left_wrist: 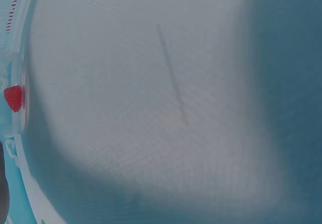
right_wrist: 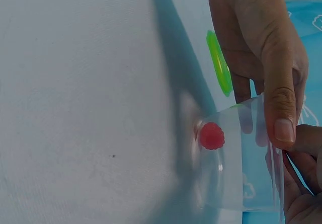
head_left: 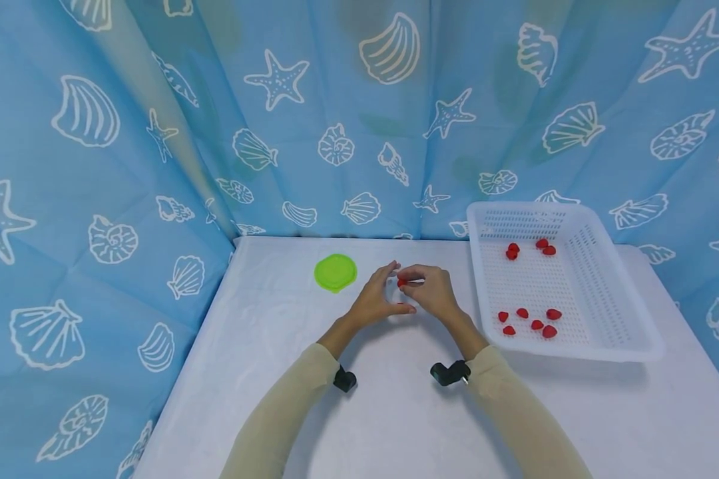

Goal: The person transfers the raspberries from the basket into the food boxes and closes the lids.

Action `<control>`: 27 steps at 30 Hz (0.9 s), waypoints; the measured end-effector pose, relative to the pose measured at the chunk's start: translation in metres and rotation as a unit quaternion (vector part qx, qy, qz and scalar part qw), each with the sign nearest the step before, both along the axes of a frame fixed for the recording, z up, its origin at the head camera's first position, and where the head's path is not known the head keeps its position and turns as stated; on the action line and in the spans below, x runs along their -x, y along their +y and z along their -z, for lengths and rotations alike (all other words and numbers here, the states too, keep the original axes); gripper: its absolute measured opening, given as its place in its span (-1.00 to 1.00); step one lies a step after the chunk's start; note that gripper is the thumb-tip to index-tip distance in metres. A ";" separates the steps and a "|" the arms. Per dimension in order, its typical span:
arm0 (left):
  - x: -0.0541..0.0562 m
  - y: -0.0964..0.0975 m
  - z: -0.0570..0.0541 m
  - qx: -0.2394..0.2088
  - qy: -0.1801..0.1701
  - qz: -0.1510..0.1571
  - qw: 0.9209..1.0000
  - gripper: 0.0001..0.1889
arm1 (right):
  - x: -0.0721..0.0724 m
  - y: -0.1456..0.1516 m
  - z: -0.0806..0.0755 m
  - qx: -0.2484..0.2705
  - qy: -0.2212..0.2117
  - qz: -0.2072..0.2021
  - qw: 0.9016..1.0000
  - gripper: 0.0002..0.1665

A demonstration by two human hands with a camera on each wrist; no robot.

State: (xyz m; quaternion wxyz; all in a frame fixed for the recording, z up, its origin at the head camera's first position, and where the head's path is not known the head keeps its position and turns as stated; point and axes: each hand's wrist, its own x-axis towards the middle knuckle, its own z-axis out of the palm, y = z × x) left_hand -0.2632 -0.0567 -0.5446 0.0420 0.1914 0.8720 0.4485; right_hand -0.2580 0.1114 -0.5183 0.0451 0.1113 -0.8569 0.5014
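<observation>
My left hand (head_left: pixel 371 299) grips a clear plastic cup (right_wrist: pixel 231 183), thumb at the rim and fingers round the far side. Through its wall a raspberry (right_wrist: pixel 212 136) shows near the bottom. The left wrist view catches the same raspberry (left_wrist: pixel 13 98) at its left edge. Over the cup's mouth, my right hand (head_left: pixel 434 289) pinches a red raspberry (head_left: pixel 402 283) between thumb and fingertips. In the right wrist view, the right hand (right_wrist: pixel 304 183) enters from the right edge beside the rim, what it holds being hidden there.
On the right stands a white plastic basket (head_left: pixel 620 299) with slotted sides; several raspberries (head_left: pixel 549 331) lie scattered in it. A bright green round lid (head_left: pixel 335 273) lies on the white table (head_left: pixel 263 332), left of the hands. A blue shell-patterned curtain (head_left: pixel 335 186) hangs behind and at the left.
</observation>
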 end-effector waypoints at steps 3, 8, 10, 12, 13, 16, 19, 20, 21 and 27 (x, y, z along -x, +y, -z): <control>0.000 0.000 0.001 -0.004 -0.003 0.004 1.000 0.11 | -0.001 -0.001 0.002 -0.002 -0.009 0.001 1.000 -0.71; 0.000 -0.001 0.001 -0.008 -0.004 0.007 1.000 0.11 | 0.000 -0.003 0.004 0.003 -0.007 0.001 1.000 -0.73; 0.000 -0.001 0.000 -0.011 -0.003 0.009 1.000 0.10 | 0.001 -0.003 0.003 0.005 0.001 0.001 1.000 -0.74; 0.001 -0.001 -0.001 -0.011 -0.003 0.008 1.000 0.09 | 0.001 -0.003 0.002 0.004 0.008 0.002 1.000 -0.75; 0.001 -0.001 -0.001 -0.011 -0.003 0.009 1.000 0.09 | 0.001 -0.002 0.001 0.005 0.011 0.002 1.000 -0.76; 0.001 0.000 -0.002 -0.010 -0.006 0.007 1.000 0.09 | 0.001 -0.001 -0.002 0.006 0.013 0.003 1.000 -0.76; 0.001 0.000 -0.002 -0.006 -0.013 0.004 1.000 0.09 | 0.001 0.000 -0.008 0.022 0.011 0.006 1.000 -0.77; 0.001 0.000 -0.002 -0.005 -0.014 0.002 1.000 0.10 | 0.000 0.000 -0.011 0.028 0.012 0.007 1.000 -0.77; 0.001 0.000 -0.002 -0.005 -0.015 0.002 1.000 0.10 | 0.000 0.001 -0.014 0.033 0.012 0.007 0.999 -0.77; 0.001 0.001 -0.001 -0.003 -0.015 -0.006 1.000 0.10 | -0.001 0.006 -0.032 0.032 0.035 0.007 0.999 -0.78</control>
